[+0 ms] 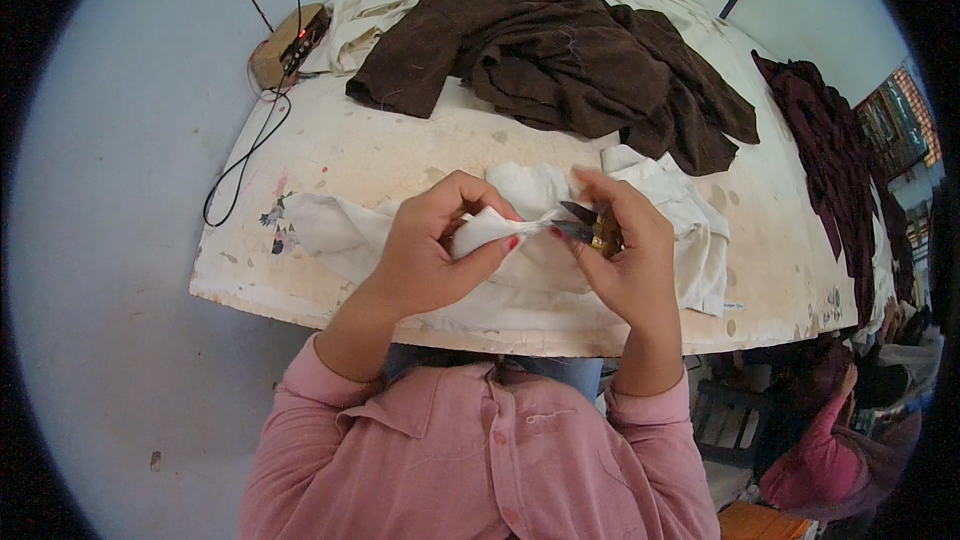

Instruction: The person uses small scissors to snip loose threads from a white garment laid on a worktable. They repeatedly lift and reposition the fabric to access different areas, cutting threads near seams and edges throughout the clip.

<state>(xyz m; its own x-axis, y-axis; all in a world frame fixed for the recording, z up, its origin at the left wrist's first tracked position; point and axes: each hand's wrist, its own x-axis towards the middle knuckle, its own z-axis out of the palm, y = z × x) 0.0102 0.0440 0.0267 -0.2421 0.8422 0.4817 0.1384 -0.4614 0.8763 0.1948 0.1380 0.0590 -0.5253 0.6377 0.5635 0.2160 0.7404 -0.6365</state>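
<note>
**Pinching white cloth right beside parted snip blades**

Liable to nick the white cloth (482, 231) with a hasty squeeze of the snips (604, 232), from working with parted blades so near the bunched part. Also at risk of catching a left fingertip or thumb, because of the very short gap between skin and steel. Could lose the pinch through a drag from slack fabric on the worktop (400, 155), or cut into a wrong layer through poor sight of the folds under the fingers. Hard to tell from this angle: contact or a slight gap between blade tips and cloth.

Reaching in with both forearms from the lower edge, with bent elbows, slanting inward to meet in front of the chest. Gripping the cloth in the left hand (430, 245), between thumb and curled forefinger, with the fingertips aimed to the right. Gripping the snips in the right hand (640, 230), with thumb below and forefinger stretched above, and pointing the blades left toward the pinch.

Holding the bunched part over the near side of the worktop, above more spread white fabric, with a dark brown garment (560, 60) heaped beyond.
</note>
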